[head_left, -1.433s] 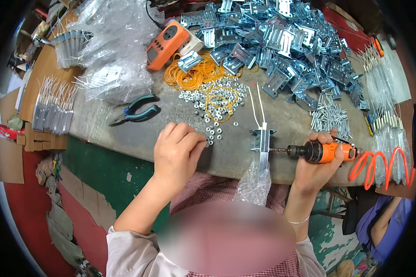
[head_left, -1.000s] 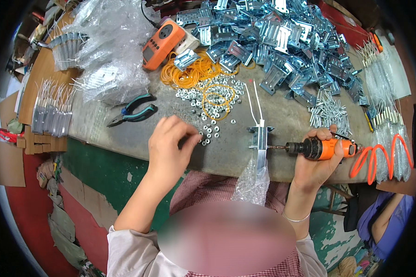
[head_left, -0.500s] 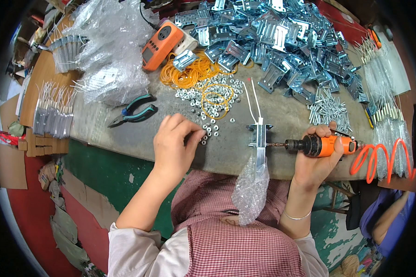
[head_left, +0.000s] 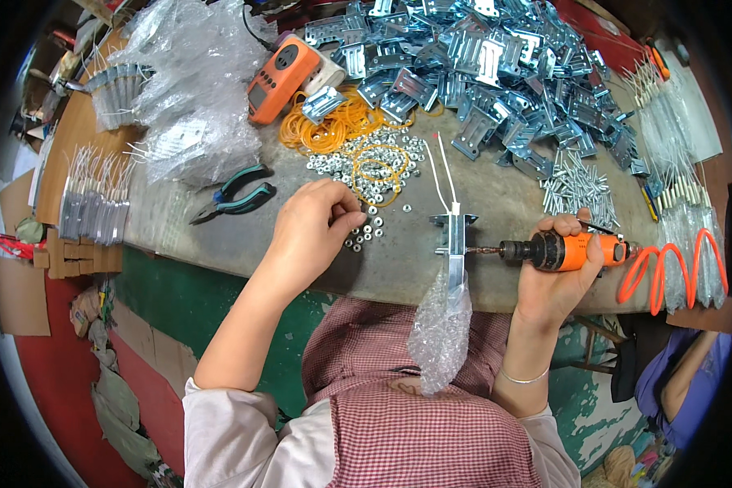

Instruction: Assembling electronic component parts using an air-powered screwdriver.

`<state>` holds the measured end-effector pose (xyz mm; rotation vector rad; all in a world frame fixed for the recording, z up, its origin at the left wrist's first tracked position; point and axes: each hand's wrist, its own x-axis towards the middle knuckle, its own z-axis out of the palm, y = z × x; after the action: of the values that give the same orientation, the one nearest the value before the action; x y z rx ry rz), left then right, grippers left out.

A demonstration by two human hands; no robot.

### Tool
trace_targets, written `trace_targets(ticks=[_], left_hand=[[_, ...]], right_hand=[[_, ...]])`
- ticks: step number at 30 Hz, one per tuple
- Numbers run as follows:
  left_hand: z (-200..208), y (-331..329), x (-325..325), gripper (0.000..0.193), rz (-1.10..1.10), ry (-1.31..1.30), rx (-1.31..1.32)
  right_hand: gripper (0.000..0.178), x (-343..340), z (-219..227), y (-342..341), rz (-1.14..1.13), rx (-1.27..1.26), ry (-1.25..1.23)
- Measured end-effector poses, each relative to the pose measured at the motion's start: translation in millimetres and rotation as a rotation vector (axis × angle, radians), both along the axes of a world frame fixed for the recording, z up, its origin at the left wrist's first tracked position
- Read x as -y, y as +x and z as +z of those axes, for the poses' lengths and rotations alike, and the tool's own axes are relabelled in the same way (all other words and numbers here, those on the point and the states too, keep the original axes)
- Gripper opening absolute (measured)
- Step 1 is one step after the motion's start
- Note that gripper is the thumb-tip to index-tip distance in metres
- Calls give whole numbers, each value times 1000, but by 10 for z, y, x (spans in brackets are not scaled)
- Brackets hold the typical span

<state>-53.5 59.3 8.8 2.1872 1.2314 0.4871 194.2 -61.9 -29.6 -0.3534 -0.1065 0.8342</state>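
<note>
Slim silver metal strip in bracket (head_left: pixel 456 262): we find it between left hand (head_left: pixel 321 224) and right hand (head_left: pixel 555 281); clear bubble wrap (head_left: pixel 441 342) around its near end.
Right hand: wrapped round orange-and-black cylindrical driver (head_left: pixel 573 251), right of strip.
Left hand: narrow, near small silver nuts (head_left: pixel 368 230); contents, we cannot tell.
Teal-handled pliers (head_left: pixel 248 202): farther left of strip.

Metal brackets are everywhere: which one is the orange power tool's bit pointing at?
The bracket directly left of the orange power tool, with two white wires extending beyond it; the other brackets lie farther back.
</note>
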Motion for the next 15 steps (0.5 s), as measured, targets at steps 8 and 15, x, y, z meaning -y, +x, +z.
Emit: trace_targets(ticks=[8, 15], left_hand=[[123, -265, 227, 12, 86, 29, 21], [-34, -248, 332, 11, 21, 349, -63]], right_hand=[[28, -5, 18, -13, -10, -7, -13], [30, -14, -3, 7, 9, -13, 13]])
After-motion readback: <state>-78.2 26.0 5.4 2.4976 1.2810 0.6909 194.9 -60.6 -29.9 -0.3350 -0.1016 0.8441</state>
